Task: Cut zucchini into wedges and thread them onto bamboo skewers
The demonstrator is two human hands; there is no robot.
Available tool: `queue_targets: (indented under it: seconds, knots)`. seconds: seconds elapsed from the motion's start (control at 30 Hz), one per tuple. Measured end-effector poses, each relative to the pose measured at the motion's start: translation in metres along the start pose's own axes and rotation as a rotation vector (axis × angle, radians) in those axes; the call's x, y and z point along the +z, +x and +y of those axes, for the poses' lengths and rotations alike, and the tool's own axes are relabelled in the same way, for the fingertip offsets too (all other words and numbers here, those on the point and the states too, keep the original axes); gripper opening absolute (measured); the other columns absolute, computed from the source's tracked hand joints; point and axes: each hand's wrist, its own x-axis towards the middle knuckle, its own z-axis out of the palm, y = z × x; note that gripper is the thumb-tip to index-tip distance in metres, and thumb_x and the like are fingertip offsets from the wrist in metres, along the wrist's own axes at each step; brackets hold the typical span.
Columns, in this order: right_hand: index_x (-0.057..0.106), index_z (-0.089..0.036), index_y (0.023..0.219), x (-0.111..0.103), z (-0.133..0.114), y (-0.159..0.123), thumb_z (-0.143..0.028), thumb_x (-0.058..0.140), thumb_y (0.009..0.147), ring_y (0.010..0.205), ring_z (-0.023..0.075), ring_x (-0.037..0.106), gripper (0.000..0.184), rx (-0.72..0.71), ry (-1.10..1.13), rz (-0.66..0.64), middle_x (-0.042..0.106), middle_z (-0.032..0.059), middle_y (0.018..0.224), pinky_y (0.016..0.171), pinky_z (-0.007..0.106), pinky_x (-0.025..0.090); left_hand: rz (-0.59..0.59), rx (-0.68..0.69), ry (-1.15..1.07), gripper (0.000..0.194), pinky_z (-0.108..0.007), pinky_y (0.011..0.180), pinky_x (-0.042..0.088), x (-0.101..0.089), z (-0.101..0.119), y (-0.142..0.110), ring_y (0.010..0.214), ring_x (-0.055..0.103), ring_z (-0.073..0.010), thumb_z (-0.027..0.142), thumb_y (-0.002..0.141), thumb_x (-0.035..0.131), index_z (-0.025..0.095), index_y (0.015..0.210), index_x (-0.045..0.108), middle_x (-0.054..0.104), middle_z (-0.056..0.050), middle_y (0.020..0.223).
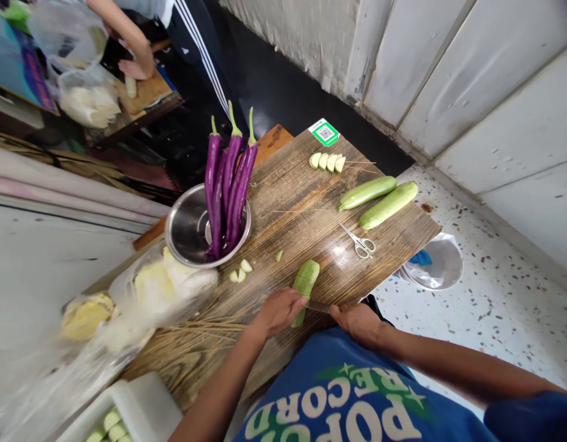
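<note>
The grained wooden tabletop (287, 172) spread before a blue shirt (320, 356) lettered "RECORD". A blurred plastic bag (191, 282) crowded its left, beside a metal bowl (184, 224) of glossy purple eggplants (227, 190). Two whole zucchini (388, 205) lay near the right edge. At the front, the left hand (281, 310) held down a pale zucchini (306, 277); the right hand (359, 323) gripped a thin knife (320, 307) against it. Scissors (357, 240) and a green QR-code card (324, 132) lay beyond.
</note>
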Motion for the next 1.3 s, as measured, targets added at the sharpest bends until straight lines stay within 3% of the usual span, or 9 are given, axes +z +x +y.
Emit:
queue_targets:
  seconds: [0.1, 0.17, 0.23, 0.33, 0.4, 0.53, 0.7, 1.0, 1.3]
  knots:
    - [0.052, -0.015, 0.096, 0.000, 0.002, -0.001, -0.010, 0.038, 0.084, 0.066, 0.0191, 0.061, 0.018, -0.030, -0.005, 0.023, 0.064, 0.0070, 0.077, 0.052, 0.024, 0.035, -0.112, -0.016, 0.047, 0.052, -0.026, 0.069, 0.041, -0.006, -0.003, 0.013, 0.071, 0.057, -0.0151, 0.041, 0.091, 0.020, 0.016, 0.067, 0.060, 0.061, -0.003, 0.069]
    - [0.051, -0.015, 0.095, -0.002, 0.003, -0.003, -0.011, 0.038, 0.085, 0.065, 0.0183, 0.061, 0.018, -0.038, -0.007, 0.030, 0.063, 0.0065, 0.077, 0.052, 0.024, 0.034, -0.092, 0.016, 0.044, 0.049, -0.026, 0.070, 0.042, -0.009, -0.004, 0.010, 0.070, 0.058, -0.0147, 0.040, 0.091, 0.022, 0.017, 0.070, 0.060, 0.062, -0.003, 0.070]
    - [0.051, -0.016, 0.095, -0.005, 0.002, -0.006, -0.012, 0.037, 0.085, 0.065, 0.0176, 0.060, 0.017, -0.036, -0.003, 0.032, 0.063, 0.0059, 0.078, 0.051, 0.023, 0.033, 0.112, 0.053, 0.045, 0.040, -0.029, 0.075, 0.044, -0.007, -0.005, -0.003, 0.076, 0.058, -0.0153, 0.035, 0.091, 0.027, 0.017, 0.081, 0.061, 0.063, -0.004, 0.078]
    - [0.051, -0.016, 0.094, -0.010, 0.000, -0.011, -0.014, 0.038, 0.086, 0.064, 0.0167, 0.060, 0.015, -0.029, 0.014, 0.024, 0.063, 0.0053, 0.077, 0.051, 0.023, 0.033, 0.650, 0.085, 0.100, 0.027, -0.037, 0.082, 0.044, 0.012, -0.010, -0.035, 0.087, 0.057, -0.0186, 0.025, 0.088, 0.035, 0.014, 0.097, 0.058, 0.063, -0.008, 0.091]
    - [0.050, -0.015, 0.094, -0.012, -0.002, -0.013, -0.014, 0.040, 0.085, 0.064, 0.0163, 0.060, 0.013, -0.028, 0.016, 0.013, 0.063, 0.0052, 0.077, 0.050, 0.023, 0.032, 0.788, 0.148, 0.182, 0.017, -0.038, 0.080, 0.046, 0.036, -0.016, -0.052, 0.084, 0.057, -0.0194, 0.021, 0.084, 0.044, 0.016, 0.094, 0.057, 0.062, -0.007, 0.086]
    - [0.051, -0.015, 0.093, -0.011, -0.005, -0.012, -0.014, 0.042, 0.084, 0.062, 0.0165, 0.060, 0.013, -0.032, -0.024, 0.006, 0.064, 0.0041, 0.076, 0.048, 0.023, 0.030, 0.518, 0.138, 0.332, 0.029, -0.038, 0.088, 0.046, 0.087, -0.031, -0.059, 0.101, 0.055, -0.0230, 0.012, 0.085, 0.039, 0.017, 0.110, 0.054, 0.061, -0.010, 0.104]
    - [0.051, -0.015, 0.094, -0.007, -0.008, -0.009, -0.015, 0.041, 0.085, 0.061, 0.0172, 0.061, 0.013, -0.040, -0.051, 0.023, 0.063, 0.0034, 0.073, 0.047, 0.024, 0.029, 0.397, 0.018, 0.393, 0.038, -0.040, 0.093, 0.044, 0.119, -0.048, -0.047, 0.111, 0.049, -0.0266, 0.007, 0.084, 0.034, 0.013, 0.118, 0.050, 0.057, -0.012, 0.112]
    - [0.051, -0.016, 0.094, -0.007, -0.008, -0.009, -0.017, 0.042, 0.085, 0.062, 0.0167, 0.060, 0.013, -0.035, -0.019, 0.020, 0.064, 0.0041, 0.073, 0.049, 0.023, 0.030, 0.412, 0.064, 0.340, 0.042, -0.041, 0.095, 0.042, 0.128, -0.055, -0.046, 0.116, 0.044, -0.0236, 0.004, 0.081, 0.038, 0.013, 0.121, 0.046, 0.054, -0.012, 0.116]
    - [0.051, -0.017, 0.096, -0.010, -0.008, -0.009, -0.017, 0.040, 0.085, 0.065, 0.0183, 0.061, 0.016, -0.003, 0.014, -0.012, 0.065, 0.0050, 0.076, 0.051, 0.023, 0.033, 0.395, 0.064, 0.285, 0.041, -0.039, 0.094, 0.045, 0.117, -0.048, -0.044, 0.116, 0.045, -0.0229, 0.007, 0.084, 0.037, 0.017, 0.123, 0.046, 0.053, -0.010, 0.119]
